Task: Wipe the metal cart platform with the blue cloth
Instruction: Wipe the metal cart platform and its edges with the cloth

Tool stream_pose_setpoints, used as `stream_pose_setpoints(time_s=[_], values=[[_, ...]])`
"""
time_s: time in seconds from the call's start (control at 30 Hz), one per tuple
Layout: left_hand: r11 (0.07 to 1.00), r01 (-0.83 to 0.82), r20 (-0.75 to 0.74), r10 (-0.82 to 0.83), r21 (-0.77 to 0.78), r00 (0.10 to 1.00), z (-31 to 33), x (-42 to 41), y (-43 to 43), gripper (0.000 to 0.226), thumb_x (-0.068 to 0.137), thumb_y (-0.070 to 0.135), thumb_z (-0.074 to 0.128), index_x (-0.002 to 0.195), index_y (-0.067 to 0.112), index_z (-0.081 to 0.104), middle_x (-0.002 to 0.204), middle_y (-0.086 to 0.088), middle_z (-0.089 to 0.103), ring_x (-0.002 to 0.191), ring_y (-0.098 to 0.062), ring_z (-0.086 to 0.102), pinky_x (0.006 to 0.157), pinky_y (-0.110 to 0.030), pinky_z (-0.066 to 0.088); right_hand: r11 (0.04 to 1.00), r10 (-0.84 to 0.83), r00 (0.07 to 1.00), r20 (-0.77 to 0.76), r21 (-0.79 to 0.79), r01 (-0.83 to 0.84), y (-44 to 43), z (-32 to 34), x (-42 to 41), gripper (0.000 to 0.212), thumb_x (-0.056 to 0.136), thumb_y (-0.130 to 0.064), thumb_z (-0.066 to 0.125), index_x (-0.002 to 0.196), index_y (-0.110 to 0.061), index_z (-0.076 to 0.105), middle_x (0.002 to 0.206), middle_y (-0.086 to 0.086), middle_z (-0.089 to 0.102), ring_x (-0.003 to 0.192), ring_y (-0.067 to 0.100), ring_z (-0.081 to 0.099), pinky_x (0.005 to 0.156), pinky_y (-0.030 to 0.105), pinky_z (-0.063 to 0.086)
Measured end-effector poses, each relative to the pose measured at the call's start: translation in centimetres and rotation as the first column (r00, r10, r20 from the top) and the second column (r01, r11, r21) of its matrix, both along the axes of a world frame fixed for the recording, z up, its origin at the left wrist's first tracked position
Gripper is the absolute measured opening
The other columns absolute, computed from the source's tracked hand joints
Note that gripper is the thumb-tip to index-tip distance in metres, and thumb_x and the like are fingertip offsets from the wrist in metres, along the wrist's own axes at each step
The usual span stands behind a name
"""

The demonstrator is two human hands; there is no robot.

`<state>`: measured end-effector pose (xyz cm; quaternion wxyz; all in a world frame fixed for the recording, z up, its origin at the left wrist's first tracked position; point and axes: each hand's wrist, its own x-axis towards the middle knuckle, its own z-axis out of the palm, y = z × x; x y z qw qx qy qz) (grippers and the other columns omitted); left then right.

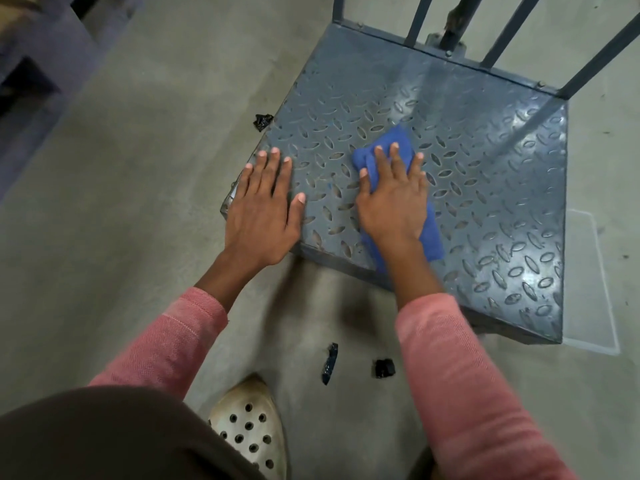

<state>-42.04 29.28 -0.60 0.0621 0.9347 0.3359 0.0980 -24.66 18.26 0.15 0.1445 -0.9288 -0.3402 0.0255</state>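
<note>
The metal cart platform [485, 174] is a grey diamond-tread plate low over the floor, filling the upper right of the head view. A folded blue cloth [393, 142] lies on its near-left part. My right hand [394, 199] presses flat on the cloth, fingers spread, with cloth showing past the fingertips and beside the wrist. My left hand [263, 209] rests flat on the platform's near-left corner, fingers apart, holding nothing.
Dark upright bars [512, 29] rise from the platform's far edge. Small black scraps lie on the concrete floor: one by the left corner [262, 121], two near my feet [330, 363] [383, 368]. A perforated cream shoe [251, 431] is below. Dark shelving [41, 64] stands at upper left.
</note>
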Motion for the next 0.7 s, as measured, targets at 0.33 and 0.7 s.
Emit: stream_pose_setpoints(time_s=[0.33, 0.7], values=[[0.999, 0.019, 0.019, -0.020, 0.035, 1.000, -0.3, 0.0, 0.1, 0.065, 0.108, 0.039, 0.017, 0.163, 0.005, 0.024, 0.171, -0.017, 0.019, 0.161, -0.030, 0.011, 0.130, -0.048, 0.011, 0.976, 0.218, 0.976, -0.017, -0.024, -0.218, 1.5, 0.5, -1.7, 0.055, 0.106, -0.047, 0.027, 0.158, -0.029, 0.025, 0.167, -0.003, 0.017, 0.155, 0.031, 0.003, 0.126, 0.046, 0.008], [0.998, 0.001, 0.052, -0.004, 0.055, 0.999, -0.5, 0.1, 0.1, 0.064, 0.108, 0.039, 0.020, 0.162, 0.005, 0.028, 0.170, -0.017, 0.023, 0.160, -0.031, 0.015, 0.130, -0.048, 0.014, 0.966, 0.245, 0.969, -0.035, 0.092, -0.241, -4.3, 0.7, -6.8, 0.044, 0.105, -0.038, 0.042, 0.149, -0.034, 0.044, 0.163, -0.011, 0.028, 0.156, 0.025, 0.007, 0.126, 0.042, 0.012]])
